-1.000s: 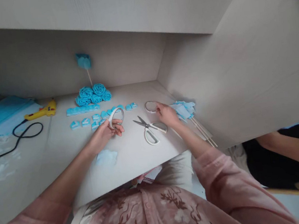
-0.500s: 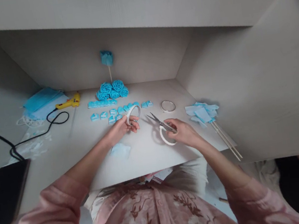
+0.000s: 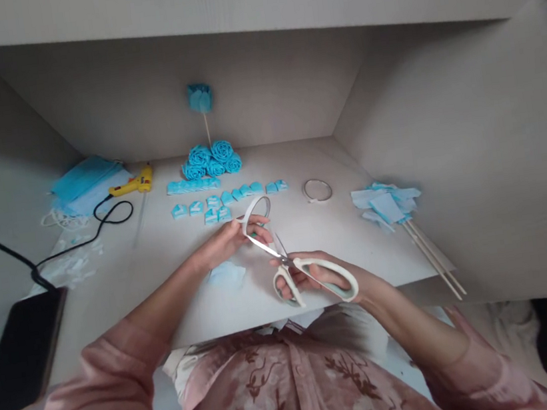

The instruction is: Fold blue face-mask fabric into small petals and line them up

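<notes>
My left hand [image 3: 231, 239] grips a narrow white ring [image 3: 257, 211] that looks like a thin roll of tape, its fingers curled about the lower side. My right hand [image 3: 307, 274] is closed on a pair of scissors [image 3: 331, 277] with large cream handles. The scissor blades are parted and point up and left, their tips close to the ring and the left fingers. From this angle I cannot tell whether they touch it. Below the left hand a pale blue piece of fabric [image 3: 227, 275] lies on the white tabletop [image 3: 207, 314].
Blue folded pieces [image 3: 241, 192] lie in rows, with blue rosettes [image 3: 212, 160] and a stemmed blue flower [image 3: 200, 98] behind. A yellow glue gun [image 3: 135, 181], masks [image 3: 86, 182] and phone [image 3: 21, 352] are left. Another ring [image 3: 317, 190] and sticks with blue petals [image 3: 394, 204] are right.
The scissors have turned and come left toward the ring, their handles now spread and facing up. My right hand has moved slightly down. The left hand still holds the ring.
</notes>
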Available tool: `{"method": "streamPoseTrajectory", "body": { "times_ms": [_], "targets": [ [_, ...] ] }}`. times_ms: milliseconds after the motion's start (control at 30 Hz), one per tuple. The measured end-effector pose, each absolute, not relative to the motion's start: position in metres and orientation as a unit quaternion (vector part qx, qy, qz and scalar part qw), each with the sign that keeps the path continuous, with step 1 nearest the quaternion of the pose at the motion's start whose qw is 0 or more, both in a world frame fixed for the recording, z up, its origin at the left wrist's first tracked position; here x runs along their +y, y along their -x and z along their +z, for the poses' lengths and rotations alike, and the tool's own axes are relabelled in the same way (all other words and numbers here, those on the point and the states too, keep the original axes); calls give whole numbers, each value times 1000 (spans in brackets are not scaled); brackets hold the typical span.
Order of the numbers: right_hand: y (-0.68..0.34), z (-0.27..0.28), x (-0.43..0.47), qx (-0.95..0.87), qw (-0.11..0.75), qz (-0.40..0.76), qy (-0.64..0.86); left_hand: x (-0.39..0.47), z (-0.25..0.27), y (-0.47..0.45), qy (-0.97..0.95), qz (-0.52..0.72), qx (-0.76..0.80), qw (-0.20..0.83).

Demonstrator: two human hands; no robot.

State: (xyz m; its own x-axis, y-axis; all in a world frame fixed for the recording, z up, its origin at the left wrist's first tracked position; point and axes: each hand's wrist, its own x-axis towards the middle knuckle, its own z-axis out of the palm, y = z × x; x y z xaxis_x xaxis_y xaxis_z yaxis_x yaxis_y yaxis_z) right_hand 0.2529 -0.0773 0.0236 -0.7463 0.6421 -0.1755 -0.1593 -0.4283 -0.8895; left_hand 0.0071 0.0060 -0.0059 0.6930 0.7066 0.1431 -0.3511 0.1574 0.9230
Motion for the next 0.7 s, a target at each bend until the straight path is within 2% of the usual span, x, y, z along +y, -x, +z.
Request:
{"method": "streamPoseTrajectory", "body": {
  "times_ms": [467,700],
  "targets": [
    [-222,22,-60,-472,279,806,224,-2,-8,-6,-623,274,218,700],
    [-224,15,-65,-427,329,815,210,-3,-3,-7,-660,296,245,645]
  ]
}}
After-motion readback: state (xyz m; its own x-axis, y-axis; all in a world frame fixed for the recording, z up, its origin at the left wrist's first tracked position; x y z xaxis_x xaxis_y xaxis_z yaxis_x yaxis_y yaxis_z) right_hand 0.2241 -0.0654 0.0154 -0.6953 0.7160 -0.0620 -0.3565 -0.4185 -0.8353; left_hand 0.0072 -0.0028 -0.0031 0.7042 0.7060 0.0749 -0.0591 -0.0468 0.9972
